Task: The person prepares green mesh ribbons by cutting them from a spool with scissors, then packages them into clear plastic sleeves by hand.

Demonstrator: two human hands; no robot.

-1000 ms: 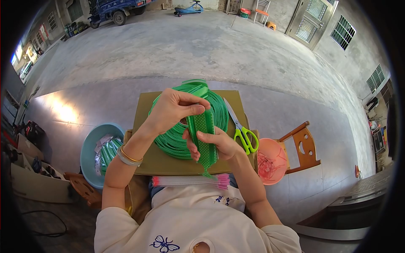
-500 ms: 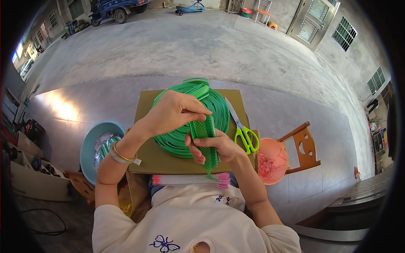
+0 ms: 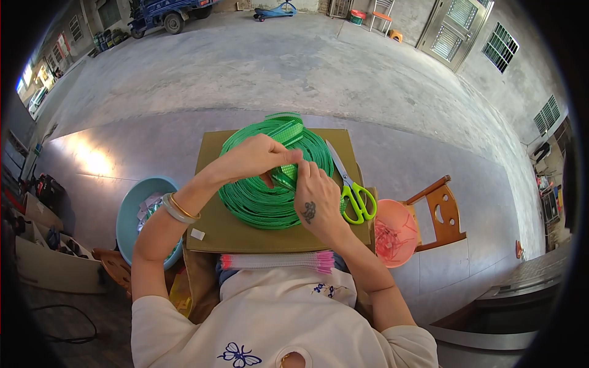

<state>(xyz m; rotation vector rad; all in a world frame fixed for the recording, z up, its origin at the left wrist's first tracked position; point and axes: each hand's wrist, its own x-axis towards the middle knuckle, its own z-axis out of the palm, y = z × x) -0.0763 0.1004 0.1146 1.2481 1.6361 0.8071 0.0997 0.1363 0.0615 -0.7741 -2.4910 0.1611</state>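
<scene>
A large coil of green strips (image 3: 257,205) lies on the brown board (image 3: 211,236). Over its middle, my left hand (image 3: 261,156) is closed, thumb and fingers pinching the green dotted strip (image 3: 286,175). My right hand (image 3: 317,193) meets it from the right, back upward, its fingers curled against the same strip; the fingertips are partly hidden. Beside the coil lie scissors with green handles (image 3: 358,204), blades pointing up and away. A small white piece (image 3: 197,234) rests on the board's near left corner. Pink-ended clear sticks (image 3: 276,262) lie across the lap.
At the left stands a blue basin (image 3: 127,224) holding white and green scraps. A pink basin (image 3: 408,236) with pinkish strips stands at the right, beside a wooden chair (image 3: 445,211). Farther off are a blue vehicle (image 3: 165,15) and a metal door (image 3: 456,30).
My right hand has moved up and turned its back to the camera. The strip's hanging lower end no longer shows. The small white piece now lies on the board, away from my left wrist.
</scene>
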